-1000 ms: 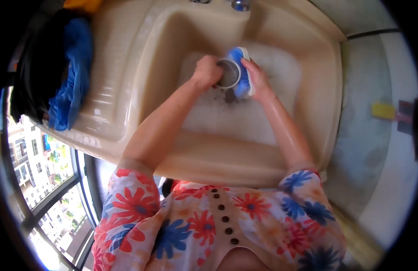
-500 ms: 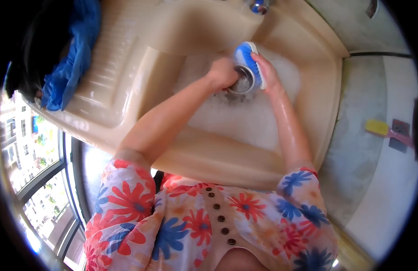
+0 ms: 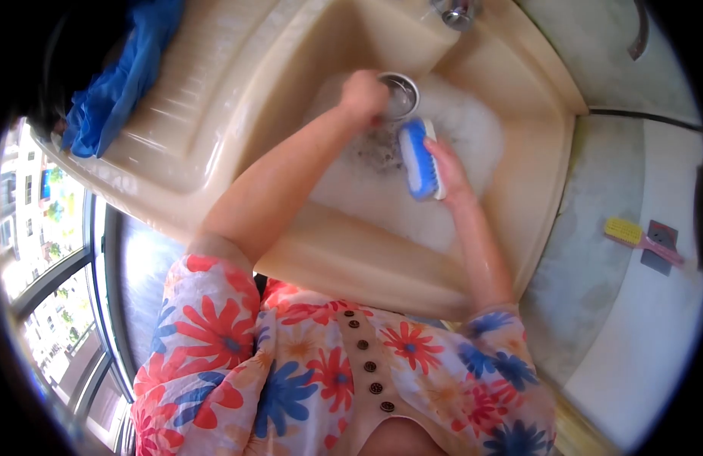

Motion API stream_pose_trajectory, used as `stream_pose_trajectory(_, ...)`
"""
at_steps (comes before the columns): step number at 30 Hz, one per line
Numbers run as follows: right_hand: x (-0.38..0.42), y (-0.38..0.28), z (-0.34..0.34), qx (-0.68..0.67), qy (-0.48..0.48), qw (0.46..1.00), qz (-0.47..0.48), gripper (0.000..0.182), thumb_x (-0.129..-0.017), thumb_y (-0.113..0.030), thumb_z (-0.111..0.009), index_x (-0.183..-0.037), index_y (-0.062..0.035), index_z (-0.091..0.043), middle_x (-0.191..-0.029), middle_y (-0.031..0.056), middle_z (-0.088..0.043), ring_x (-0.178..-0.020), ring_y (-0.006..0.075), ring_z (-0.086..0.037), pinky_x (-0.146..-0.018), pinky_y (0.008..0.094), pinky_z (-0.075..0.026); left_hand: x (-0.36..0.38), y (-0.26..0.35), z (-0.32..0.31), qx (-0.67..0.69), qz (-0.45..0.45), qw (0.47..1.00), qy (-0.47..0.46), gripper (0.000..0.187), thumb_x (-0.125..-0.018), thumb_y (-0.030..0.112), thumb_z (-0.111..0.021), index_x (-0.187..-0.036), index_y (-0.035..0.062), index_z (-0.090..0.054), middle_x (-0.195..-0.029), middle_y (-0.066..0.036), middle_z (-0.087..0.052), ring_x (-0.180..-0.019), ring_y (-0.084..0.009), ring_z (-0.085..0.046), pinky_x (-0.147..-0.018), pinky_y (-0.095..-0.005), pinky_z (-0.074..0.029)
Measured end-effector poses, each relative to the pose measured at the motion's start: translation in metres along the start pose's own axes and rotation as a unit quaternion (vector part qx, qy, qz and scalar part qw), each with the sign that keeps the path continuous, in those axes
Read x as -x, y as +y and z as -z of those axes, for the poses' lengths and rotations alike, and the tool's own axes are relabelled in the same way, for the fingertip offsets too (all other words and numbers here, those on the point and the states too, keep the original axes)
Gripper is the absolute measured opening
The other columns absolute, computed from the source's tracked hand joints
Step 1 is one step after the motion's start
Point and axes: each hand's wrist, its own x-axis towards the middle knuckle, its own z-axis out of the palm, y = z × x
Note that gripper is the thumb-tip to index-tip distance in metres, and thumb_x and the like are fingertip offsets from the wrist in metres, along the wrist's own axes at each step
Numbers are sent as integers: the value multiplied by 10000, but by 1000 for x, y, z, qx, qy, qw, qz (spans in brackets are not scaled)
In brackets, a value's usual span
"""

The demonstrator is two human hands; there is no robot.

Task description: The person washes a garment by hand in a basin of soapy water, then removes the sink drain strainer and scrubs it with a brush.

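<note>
Over the soapy water (image 3: 351,190) in the sink, my left hand (image 3: 364,97) is closed on a round, shiny metal cup (image 3: 412,97). The cup's open rim faces me, and my fingers cover its left side. My right hand (image 3: 449,169) grips a scrubbing brush (image 3: 418,159) with blue bristles and a white back, its bristles turned toward the left. A small gap lies between the brush and the cup's lower edge. Dark bits float in the foam below the cup.
The beige sink (image 3: 344,262) has a ribbed drainboard (image 3: 188,106) on its left. A metal tap (image 3: 456,14) is at the back. A blue plastic bag (image 3: 119,91) hangs at the left edge. On the right, a yellow-bristled brush with a pink handle (image 3: 633,234) hangs by the wall.
My left hand has moved the cup up and slightly left, toward the back of the sink. The brush in my right hand has come down, away from the cup it was against.
</note>
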Motion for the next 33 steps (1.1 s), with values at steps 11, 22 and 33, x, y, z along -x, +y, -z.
stream_pose_trajectory(11, -68, 130, 64, 817, 162, 547, 88, 584, -709, -231, -570, -1245, -106, -375, -994, 190, -521, -898, 348, -505, -751, 419, -453, 8, 8, 6, 132, 112, 982, -80, 303, -770, 22, -460, -1073, 17, -475, -859, -128, -562, -690, -237, -583, -469, -339, -522)
stream_pose_trajectory(22, -5, 41, 71, 577, -32, 812, 76, 654, -677, -194, -620, -1275, -106, -369, -1051, 205, -538, -901, 283, -559, -798, 364, -448, 4, 6, 15, -6, 6, 998, -57, 309, -744, 42, -498, -1050, 7, -524, -844, -102, -571, -688, -179, -568, -467, -312, -492)
stream_pose_trajectory(33, 6, -13, 95, 699, 103, 705, 57, 641, -667, -178, -584, -1260, -67, -367, -1103, 248, -501, -945, 357, -536, -816, 395, -436, 0, -1, 17, -169, -24, 982, -75, 332, -709, 42, -457, -1013, 2, -582, -795, -154, -607, -626, -204, -591, -488, -330, -479)
